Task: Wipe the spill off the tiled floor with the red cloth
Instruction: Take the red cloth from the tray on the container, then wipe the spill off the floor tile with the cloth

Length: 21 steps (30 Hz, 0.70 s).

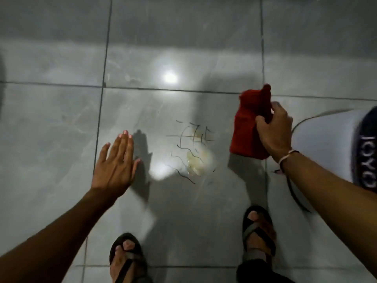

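Note:
A pale yellowish spill [195, 162] lies on the grey tiled floor [61, 123], ringed by thin dark scribbled lines. My right hand [273, 129] grips a red cloth [250, 123], which hangs bunched above the floor just right of the spill. My left hand [116, 160] hovers flat and empty, fingers apart, to the left of the spill. Its shadow falls on the tile beside it.
My two feet in dark sandals [258, 229] stand at the bottom, one below the spill and one right of it. A white garment with a dark lettered band [365, 152] fills the right edge. A thin cord [293, 193] dangles near my right wrist. Light glares on the tiles.

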{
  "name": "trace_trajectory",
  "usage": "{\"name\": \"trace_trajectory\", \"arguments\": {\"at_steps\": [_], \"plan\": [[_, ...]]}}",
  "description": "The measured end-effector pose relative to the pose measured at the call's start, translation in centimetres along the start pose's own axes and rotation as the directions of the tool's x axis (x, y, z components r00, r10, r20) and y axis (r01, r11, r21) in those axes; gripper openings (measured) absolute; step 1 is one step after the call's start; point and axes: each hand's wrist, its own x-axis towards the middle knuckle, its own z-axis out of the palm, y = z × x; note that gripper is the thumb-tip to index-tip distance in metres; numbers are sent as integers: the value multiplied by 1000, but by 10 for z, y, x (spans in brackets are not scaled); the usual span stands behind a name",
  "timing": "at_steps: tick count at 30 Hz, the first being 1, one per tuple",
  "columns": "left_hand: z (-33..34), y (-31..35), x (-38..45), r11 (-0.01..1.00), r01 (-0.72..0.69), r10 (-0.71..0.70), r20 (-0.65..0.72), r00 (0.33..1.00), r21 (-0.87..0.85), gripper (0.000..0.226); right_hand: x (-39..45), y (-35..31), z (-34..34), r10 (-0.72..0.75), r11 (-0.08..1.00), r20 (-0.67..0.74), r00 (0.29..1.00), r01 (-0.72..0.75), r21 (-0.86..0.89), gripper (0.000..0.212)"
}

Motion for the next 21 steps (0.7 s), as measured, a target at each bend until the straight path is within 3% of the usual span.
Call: {"name": "trace_trajectory", "arguments": {"at_steps": [2, 5, 10, 13, 16, 18, 21], "plan": [[45, -13, 3, 1000, -6, 6, -26, 1000, -7, 70, 8, 20, 43, -108, 975, 126, 986, 130, -181, 44], [106, -26, 2, 1000, -20, 21, -82, 996, 3, 68, 11, 51, 100, -178, 850, 440, 880, 363, -381, 65], [163, -34, 3, 999, -12, 2, -253, 967, -37, 67, 53, 40, 154, -318, 689, 572, 756, 599, -409, 74], [171, -38, 5, 998, -35, 14, -326, 945, -58, 63, 72, -7, 195, -482, 544, 643, 594, 779, -312, 66], [171, -38, 5, 994, -25, -12, -334, 942, -107, 62, 28, -36, 243, -607, 359, 651, 456, 888, -287, 64], [170, -38, 5, 991, -26, -19, -330, 944, -132, 62, -31, -19, 254, -664, 250, 671, 330, 944, -217, 67], [169, -39, 4, 987, -34, -19, -324, 946, -157, 62, -133, 63, 224, -718, 131, 689, 100, 991, -7, 66]]}}
